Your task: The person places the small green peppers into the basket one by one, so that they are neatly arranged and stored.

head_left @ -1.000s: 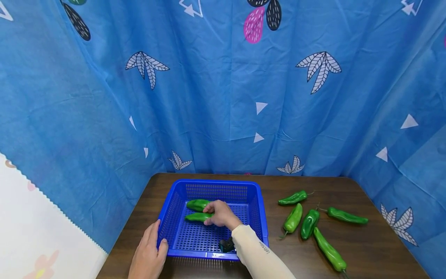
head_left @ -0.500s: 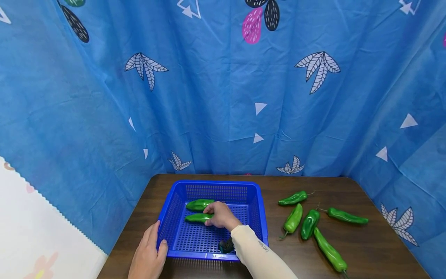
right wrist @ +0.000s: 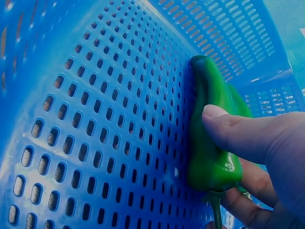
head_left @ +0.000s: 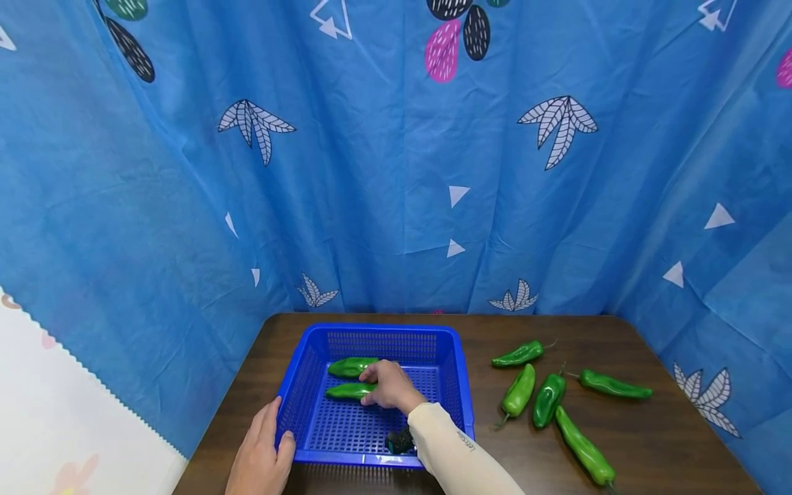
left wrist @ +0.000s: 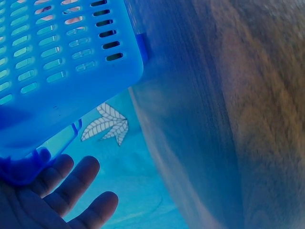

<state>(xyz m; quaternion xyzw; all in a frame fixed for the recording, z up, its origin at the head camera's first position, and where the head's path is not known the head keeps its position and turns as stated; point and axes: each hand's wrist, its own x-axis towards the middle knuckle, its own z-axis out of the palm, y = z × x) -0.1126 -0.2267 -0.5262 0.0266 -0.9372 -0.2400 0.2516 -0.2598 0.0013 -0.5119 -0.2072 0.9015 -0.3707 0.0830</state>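
Observation:
Inside the blue plastic basket, my right hand pinches a long green pepper. The right wrist view has my thumb across the near side of that pepper and fingers at its far side, by the stem. The pepper lies along the perforated basket floor. Just beyond it is a second green pepper, partly hidden by my fingers. My left hand rests at the basket's left rim near the front corner; its fingers look straight and spread in the left wrist view.
Several green peppers lie on the brown wooden table right of the basket, including a long one nearest the front. A blue patterned curtain hangs behind and along the sides. A small black object shows by my right wrist.
The head view has shifted a little, so the scene sits slightly lower and further left. Both hands and the peppers keep their places.

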